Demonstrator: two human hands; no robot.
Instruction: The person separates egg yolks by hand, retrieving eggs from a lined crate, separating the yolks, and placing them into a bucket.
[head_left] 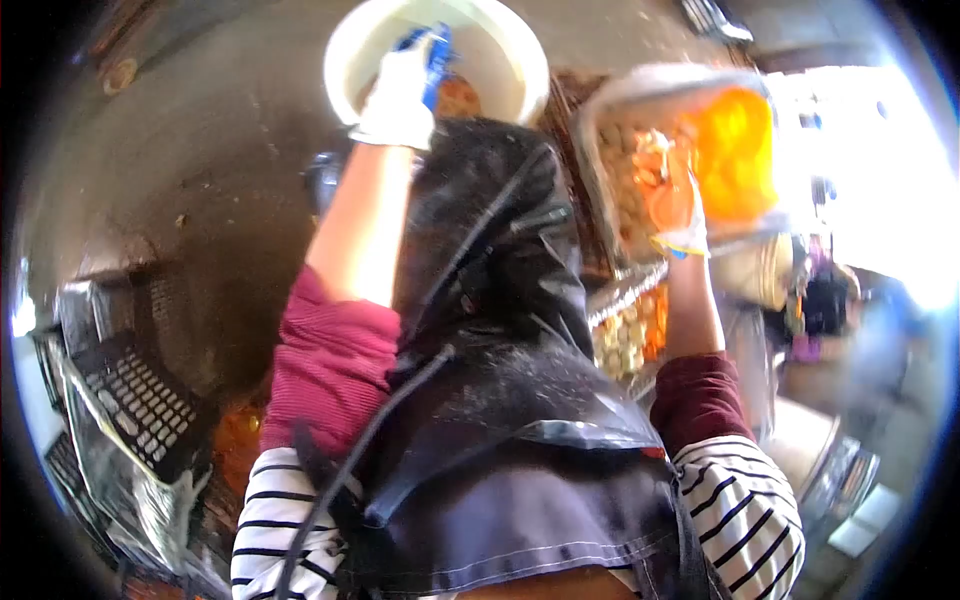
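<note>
My left hand (pixel 405 88), in a white glove with blue on it, reaches into a white round bucket (pixel 520 60) at the top centre. Orange-brown matter (pixel 458 97) lies inside the bucket beside it; the fingers are blurred, and what they hold is unclear. My right hand (pixel 680 205), gloved, is over a lined crate (pixel 610 105) at the upper right. Pinkish-orange pieces (pixel 652 155) show at its fingers. In the crate's right part is a bright orange bag or sheet (pixel 735 155), with pale brownish pieces on the left.
A dark apron (pixel 490 250) covers my lap between the arms. Below the crate is another container with pale and orange pieces (pixel 625 340). Black plastic crates (pixel 135 395) stand at the lower left on the wet brown floor (pixel 200 120). A tan bucket (pixel 755 270) is at the right.
</note>
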